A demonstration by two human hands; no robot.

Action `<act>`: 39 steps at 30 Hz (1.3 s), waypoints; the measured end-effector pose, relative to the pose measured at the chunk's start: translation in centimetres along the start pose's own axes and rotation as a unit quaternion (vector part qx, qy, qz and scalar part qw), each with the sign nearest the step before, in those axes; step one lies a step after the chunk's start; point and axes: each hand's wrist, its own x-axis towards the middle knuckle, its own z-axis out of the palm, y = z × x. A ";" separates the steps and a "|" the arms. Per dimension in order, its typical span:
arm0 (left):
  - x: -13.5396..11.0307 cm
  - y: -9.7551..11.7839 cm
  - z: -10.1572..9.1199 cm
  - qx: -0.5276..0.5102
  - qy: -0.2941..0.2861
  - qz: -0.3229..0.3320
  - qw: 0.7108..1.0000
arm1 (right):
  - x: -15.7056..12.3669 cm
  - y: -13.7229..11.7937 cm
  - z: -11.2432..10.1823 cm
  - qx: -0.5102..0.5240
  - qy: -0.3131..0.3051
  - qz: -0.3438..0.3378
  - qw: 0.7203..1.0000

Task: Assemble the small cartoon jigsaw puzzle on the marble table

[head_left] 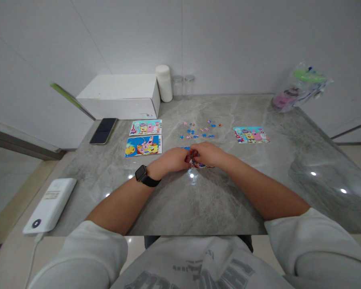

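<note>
My left hand (173, 159) and my right hand (209, 154) meet at the middle of the grey marble table (198, 200), fingers pinched together over a small cluster of joined puzzle pieces (198, 163). Both hands touch the cluster; how much of it lies under them is hidden. A black watch (142, 173) sits on my left wrist. Several loose blue and pink puzzle pieces (198, 130) lie scattered just beyond my hands. Two cartoon picture cards (144, 136) lie to the left, and a third cartoon card (251, 135) lies to the right.
A black phone (103, 131) lies at the left, a white power bank (49, 204) with a cable near the front left edge. A white box (122, 95), a white bottle (164, 83) and two clear jars (183, 86) stand at the back. A plastic bag (301, 86) sits back right.
</note>
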 end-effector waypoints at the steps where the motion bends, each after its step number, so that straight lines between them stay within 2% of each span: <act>1: 0.0 0.0 0.0 -0.001 0.000 -0.001 1.000 | 0.0 0.1 0.0 0.006 -0.001 0.000 1.000; 12: 0.0 -0.1 0.0 -0.024 0.002 0.008 1.000 | 0.4 1.5 -0.2 0.169 -0.026 0.002 0.985; 17: -0.1 -0.4 0.4 -0.042 0.008 0.009 0.999 | 0.5 3.1 -1.0 0.218 -0.002 0.012 0.976; 21: 0.1 -0.8 0.1 -0.065 0.025 0.005 0.998 | 0.4 4.9 -2.4 0.251 0.052 0.014 0.966; 25: 0.7 -1.9 -0.5 -0.103 0.116 -0.029 0.987 | 0.1 6.4 -3.5 0.239 0.121 0.020 0.963; 28: 1.4 -2.8 -0.6 -0.132 0.192 -0.057 0.971 | -0.2 7.1 -4.0 0.231 0.138 0.032 0.963; 33: 2.2 -3.7 0.3 -0.173 0.236 -0.067 0.954 | -0.4 7.1 -4.1 0.197 0.090 0.032 0.976; 35: 2.2 -3.9 0.5 -0.179 0.246 -0.076 0.950 | -0.5 7.3 -4.2 0.152 0.070 0.043 0.985; 39: 2.2 -4.5 0.5 -0.185 0.291 -0.102 0.933 | -0.8 8.5 -4.7 0.028 0.038 0.107 0.993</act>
